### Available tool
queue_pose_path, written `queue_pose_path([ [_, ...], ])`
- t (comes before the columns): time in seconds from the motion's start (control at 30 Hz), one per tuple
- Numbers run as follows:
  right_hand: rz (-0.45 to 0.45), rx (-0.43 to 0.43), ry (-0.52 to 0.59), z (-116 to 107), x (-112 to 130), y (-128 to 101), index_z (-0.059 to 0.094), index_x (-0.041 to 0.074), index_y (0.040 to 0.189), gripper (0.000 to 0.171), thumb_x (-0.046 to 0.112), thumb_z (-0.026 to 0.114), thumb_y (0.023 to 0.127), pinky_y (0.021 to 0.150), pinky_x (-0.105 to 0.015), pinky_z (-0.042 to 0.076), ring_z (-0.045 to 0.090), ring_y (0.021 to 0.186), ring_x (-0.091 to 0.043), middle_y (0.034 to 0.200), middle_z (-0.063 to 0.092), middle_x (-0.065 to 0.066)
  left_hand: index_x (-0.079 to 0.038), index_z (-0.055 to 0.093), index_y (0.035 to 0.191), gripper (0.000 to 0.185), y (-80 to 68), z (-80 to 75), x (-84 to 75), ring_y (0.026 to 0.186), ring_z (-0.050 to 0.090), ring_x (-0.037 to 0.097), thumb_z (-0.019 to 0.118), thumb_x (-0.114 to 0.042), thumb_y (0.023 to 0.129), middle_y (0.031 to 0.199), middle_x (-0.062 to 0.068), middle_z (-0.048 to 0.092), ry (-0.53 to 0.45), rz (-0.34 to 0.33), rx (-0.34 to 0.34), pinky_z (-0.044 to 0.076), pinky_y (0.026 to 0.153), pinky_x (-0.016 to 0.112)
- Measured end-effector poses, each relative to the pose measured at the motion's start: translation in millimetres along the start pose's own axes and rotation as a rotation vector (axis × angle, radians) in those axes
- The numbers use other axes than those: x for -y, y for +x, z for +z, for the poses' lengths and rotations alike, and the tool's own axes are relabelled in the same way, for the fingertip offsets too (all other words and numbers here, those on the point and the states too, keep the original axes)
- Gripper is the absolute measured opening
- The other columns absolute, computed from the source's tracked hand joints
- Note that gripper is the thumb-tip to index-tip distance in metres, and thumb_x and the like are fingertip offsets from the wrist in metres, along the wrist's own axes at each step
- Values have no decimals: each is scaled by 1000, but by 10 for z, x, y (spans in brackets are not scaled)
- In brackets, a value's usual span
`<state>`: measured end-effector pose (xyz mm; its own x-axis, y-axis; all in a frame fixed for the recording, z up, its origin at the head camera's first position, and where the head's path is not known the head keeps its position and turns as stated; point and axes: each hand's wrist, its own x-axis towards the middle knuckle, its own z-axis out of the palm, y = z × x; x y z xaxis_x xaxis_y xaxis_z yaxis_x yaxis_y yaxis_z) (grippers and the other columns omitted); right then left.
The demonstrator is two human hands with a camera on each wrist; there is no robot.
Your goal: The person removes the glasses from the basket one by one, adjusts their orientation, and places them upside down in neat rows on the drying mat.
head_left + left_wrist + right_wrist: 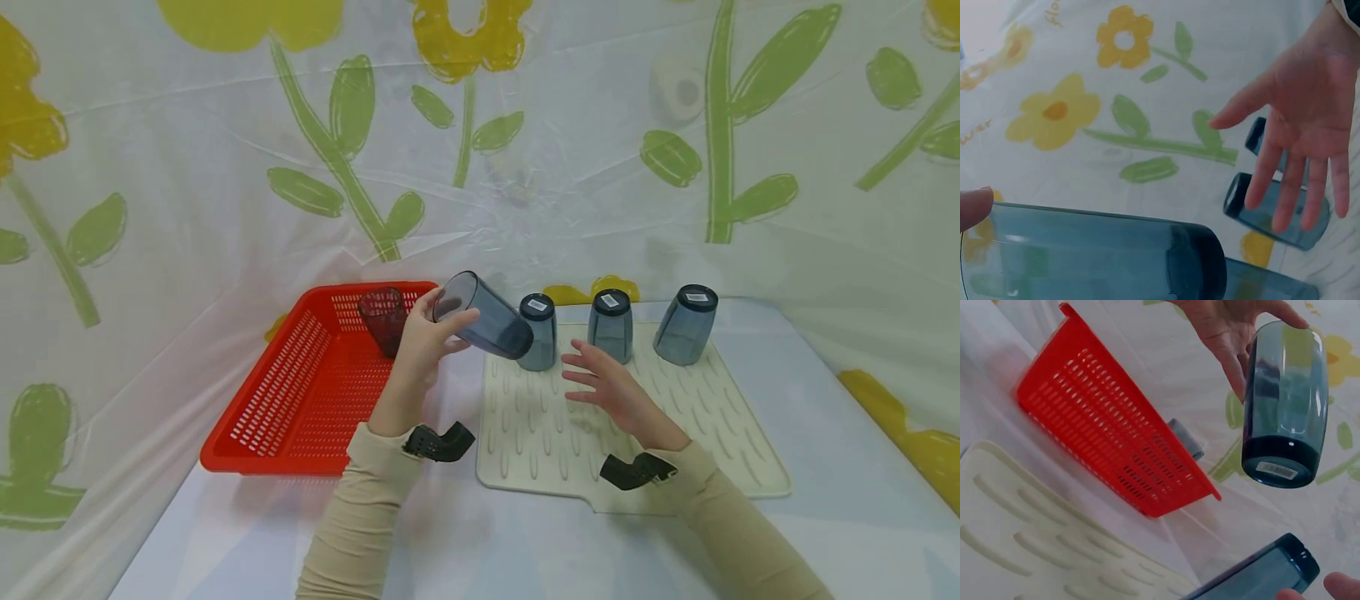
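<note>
My left hand (423,337) grips a blue-grey clear drinking glass (491,321) near its rim, tilted with the base pointing down to the right. In the right wrist view the base of this glass (1285,406) shows a small label. My right hand (611,392) is held over the cream drying mat (540,450), fingers spread and holding nothing; the left wrist view shows its bare palm (1313,106). Upside down along the mat's back edge stand three like glasses: a left one (538,342), a middle one (611,329) and a right one (686,325).
A red perforated basket (258,417) sits left of the mat, with another glass (384,321) leaning in its back right corner. Behind the table (465,542) hangs a white sheet (570,167) with printed flowers.
</note>
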<state>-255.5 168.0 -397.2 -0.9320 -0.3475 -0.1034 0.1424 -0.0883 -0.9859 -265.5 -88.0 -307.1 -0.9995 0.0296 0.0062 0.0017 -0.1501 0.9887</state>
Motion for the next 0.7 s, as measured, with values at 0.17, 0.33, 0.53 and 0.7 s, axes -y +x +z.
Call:
queue_pose_path([
  [0.17,-15,-3,8,11,23,19,6,6,147,66,43,30,98,101,-51,34,22,133,-42,149,15,-24,-8,28,140,68,-22,120,111,108,52,28,64,-10,82,132,14,42,-13,5,33,47,87,47],
  [0.33,-12,-20,16,18,50,31,5,5,147,67,43,31,97,101,-52,33,23,133,-42,149,15,-24,-8,27,141,69,-50,216,222,114,49,30,63,-12,82,133,14,43,-18,20,55,47,87,46],
  [0.53,9,-49,50,29,77,43,5,6,147,67,41,32,97,101,-55,30,24,133,-43,150,12,-23,-7,26,141,71,-53,312,338,114,49,31,64,-13,81,135,15,42,-32,4,74,47,86,46],
  [0.7,1,-64,39,18,66,38,5,8,147,69,41,35,96,101,-58,30,23,132,-44,150,10,-23,-5,25,140,70,-62,393,443,111,52,32,62,-13,81,135,16,42,-65,-20,104,47,87,46],
])
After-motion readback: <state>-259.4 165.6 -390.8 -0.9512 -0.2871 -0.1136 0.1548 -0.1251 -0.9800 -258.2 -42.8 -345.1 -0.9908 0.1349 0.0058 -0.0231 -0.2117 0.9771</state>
